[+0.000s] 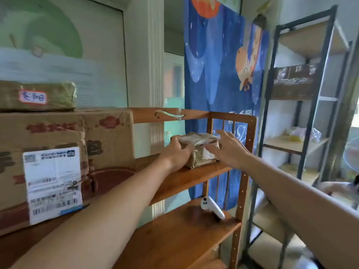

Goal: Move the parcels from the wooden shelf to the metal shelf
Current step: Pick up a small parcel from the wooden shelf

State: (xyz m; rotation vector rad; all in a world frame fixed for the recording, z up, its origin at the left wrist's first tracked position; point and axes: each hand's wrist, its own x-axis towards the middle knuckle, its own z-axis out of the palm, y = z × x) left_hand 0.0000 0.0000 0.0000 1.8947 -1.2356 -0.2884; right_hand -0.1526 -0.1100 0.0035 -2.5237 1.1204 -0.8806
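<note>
A small brown parcel (pixel 200 150) wrapped in clear tape sits on the upper board of the wooden shelf (pixel 194 177), near its right end. My left hand (pixel 177 152) grips the parcel's left side. My right hand (pixel 227 148) hovers at its right side with fingers spread, touching or nearly touching the parcel. A large cardboard parcel (pixel 58 156) with a white shipping label stands at the left of the same shelf, with a flat taped parcel (pixel 38 96) on top. The metal shelf (pixel 303 113) stands to the right and holds a brown box (pixel 295 80) on an upper board.
A white handheld controller (pixel 211 207) lies on the wooden shelf's lower board. A blue cartoon curtain (pixel 217 65) hangs behind the shelves. A plastic bag (pixel 299 134) rests on the metal shelf's middle board. Another person (pixel 342 188) is at the far right edge.
</note>
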